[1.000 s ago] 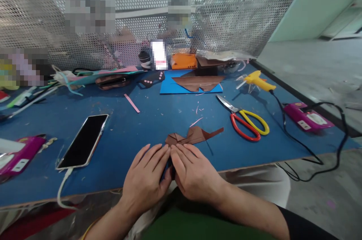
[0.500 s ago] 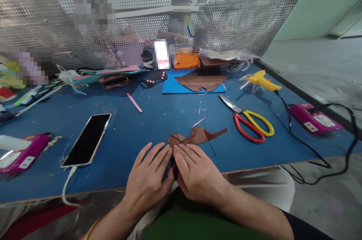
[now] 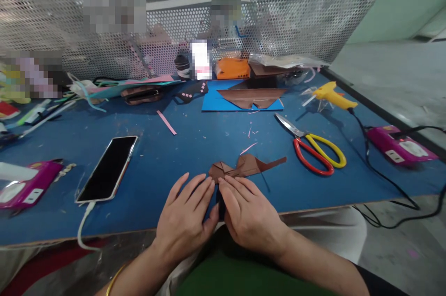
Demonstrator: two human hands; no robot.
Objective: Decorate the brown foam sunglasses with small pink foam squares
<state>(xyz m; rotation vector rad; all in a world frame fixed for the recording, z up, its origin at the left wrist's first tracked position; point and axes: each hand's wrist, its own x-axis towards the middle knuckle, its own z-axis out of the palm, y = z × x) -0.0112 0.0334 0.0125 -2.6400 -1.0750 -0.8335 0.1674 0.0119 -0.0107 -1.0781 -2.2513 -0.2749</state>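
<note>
Resting fingertips on the near edge of the brown cut-out [image 3: 248,165]: left hand [image 3: 184,207] and right hand [image 3: 251,212], fingers extended, thumbs drawn inward; cannot tell whether anything is pinched underneath; piece lies on blue table [image 3: 195,147] just beyond the fingertips, left of scissors [image 3: 301,135]; judged risk: uneven pressure could skew a crease or tear the narrow tail; long axis roughly left to right, tail pointing right, slightly away.

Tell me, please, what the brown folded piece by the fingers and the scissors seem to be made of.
Brown folded piece: matte paper or thin card, probably, from its crisp creases.
Scissors: blades look like metal, given their silvery shine; handles, evenly red and yellow, could be smooth plastic or a coating.
</note>
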